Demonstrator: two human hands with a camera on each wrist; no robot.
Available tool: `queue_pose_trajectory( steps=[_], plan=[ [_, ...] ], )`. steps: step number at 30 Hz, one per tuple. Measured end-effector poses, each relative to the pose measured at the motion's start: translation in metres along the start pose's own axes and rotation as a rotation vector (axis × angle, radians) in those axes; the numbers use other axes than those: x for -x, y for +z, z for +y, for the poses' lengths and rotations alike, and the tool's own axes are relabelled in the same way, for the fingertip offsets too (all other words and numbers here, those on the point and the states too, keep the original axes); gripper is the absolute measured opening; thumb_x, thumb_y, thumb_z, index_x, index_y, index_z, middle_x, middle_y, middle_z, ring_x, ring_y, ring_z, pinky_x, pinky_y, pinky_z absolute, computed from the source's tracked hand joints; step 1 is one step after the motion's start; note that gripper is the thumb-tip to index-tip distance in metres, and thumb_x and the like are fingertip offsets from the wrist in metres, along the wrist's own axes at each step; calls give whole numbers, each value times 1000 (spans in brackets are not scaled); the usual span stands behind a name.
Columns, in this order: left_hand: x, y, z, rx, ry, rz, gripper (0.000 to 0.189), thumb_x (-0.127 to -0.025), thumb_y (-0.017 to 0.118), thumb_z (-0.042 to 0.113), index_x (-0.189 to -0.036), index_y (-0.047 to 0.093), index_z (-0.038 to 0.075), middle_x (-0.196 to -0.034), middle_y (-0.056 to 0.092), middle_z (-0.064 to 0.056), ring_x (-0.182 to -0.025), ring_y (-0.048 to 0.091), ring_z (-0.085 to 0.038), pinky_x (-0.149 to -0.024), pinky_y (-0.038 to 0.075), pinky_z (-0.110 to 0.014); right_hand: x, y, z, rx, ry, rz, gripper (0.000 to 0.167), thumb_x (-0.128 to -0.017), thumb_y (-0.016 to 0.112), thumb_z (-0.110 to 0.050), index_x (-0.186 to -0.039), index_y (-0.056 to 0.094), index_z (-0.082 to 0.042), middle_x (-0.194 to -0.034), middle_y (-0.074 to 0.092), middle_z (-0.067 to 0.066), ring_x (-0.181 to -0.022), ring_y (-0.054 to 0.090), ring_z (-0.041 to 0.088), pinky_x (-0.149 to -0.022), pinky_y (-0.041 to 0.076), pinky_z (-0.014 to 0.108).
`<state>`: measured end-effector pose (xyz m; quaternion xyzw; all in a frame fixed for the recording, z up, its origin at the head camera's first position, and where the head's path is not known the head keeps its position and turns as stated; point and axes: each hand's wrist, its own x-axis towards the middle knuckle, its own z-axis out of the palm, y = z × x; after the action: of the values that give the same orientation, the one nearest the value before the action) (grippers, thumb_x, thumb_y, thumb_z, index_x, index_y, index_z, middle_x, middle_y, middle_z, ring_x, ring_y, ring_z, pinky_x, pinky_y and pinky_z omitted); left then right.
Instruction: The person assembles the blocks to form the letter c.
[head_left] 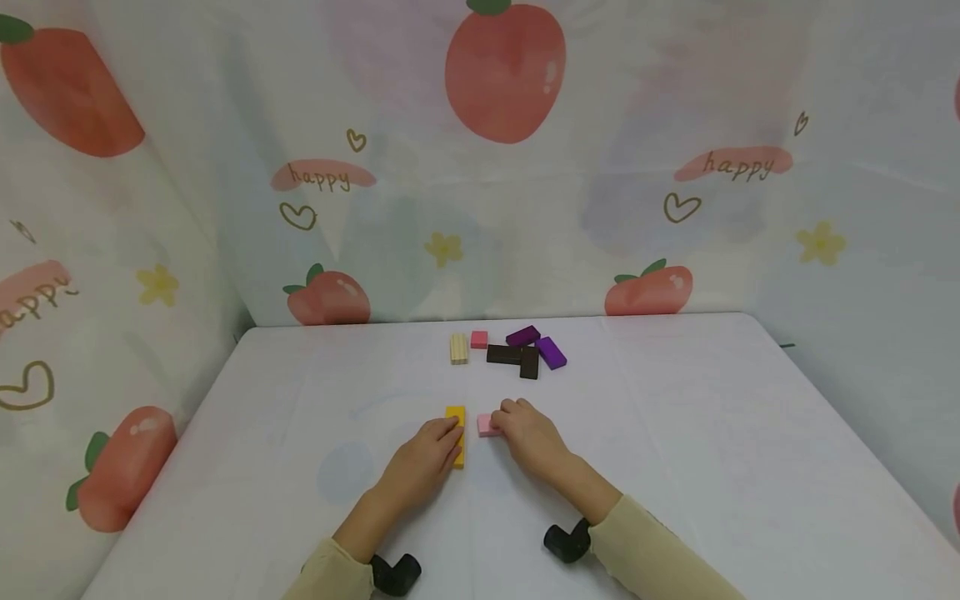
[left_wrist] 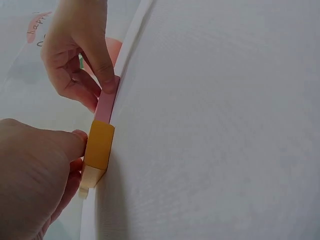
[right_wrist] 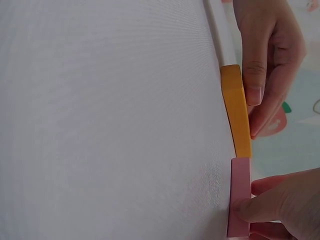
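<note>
Lying lengthwise on the white table, a yellow wooden block (head_left: 455,412) is held by my left hand (head_left: 422,461), whose thumb and fingers come over it from the left. Just to its right is a pink block (head_left: 484,426), shorter in the head view, and my right hand (head_left: 536,439) pinches it at its right part. In the right wrist view, the thumb presses the side of the pink block (right_wrist: 240,185), and the yellow block (right_wrist: 234,105) stands beyond it. Fingers partly cover both blocks in the head view.
Farther back lie a cream block (head_left: 459,349), a small reddish-pink block (head_left: 479,339), two dark brown blocks (head_left: 504,354) and two purple blocks (head_left: 552,353). A patterned cloth (head_left: 510,233) hangs behind the table. Black wrist devices (head_left: 566,543) sit under both sleeves.
</note>
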<state>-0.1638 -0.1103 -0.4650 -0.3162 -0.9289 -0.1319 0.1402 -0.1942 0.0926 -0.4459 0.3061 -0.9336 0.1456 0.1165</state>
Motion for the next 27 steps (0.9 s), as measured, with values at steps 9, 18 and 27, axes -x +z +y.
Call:
queue_pose_trajectory(
  steps=[9,18,27],
  plan=[
    [4,8,1,17,2,89,33,-89,62,13,-116,61,-4,-120,55,-15,-112,50,-24,-90,45,-30,-1,1,0,13,8,-9,8,-80,70,-6,-87,69,-11,-80,57,-1,-73,49,14,-69,51,25],
    [7,14,2,30,-1,139,32,-88,61,9,-116,60,-6,-120,54,-16,-113,48,-25,-91,44,-30,-2,0,-1,16,19,-23,9,-79,71,-5,-87,69,-11,-81,57,-1,-74,50,14,-70,51,26],
    [8,14,3,36,-18,109,35,-90,60,17,-118,59,-4,-122,53,-16,-114,48,-25,-92,43,-33,-4,0,2,0,-4,-16,11,-78,71,-3,-83,68,-11,-79,55,-2,-73,49,14,-69,50,26]
  ],
)
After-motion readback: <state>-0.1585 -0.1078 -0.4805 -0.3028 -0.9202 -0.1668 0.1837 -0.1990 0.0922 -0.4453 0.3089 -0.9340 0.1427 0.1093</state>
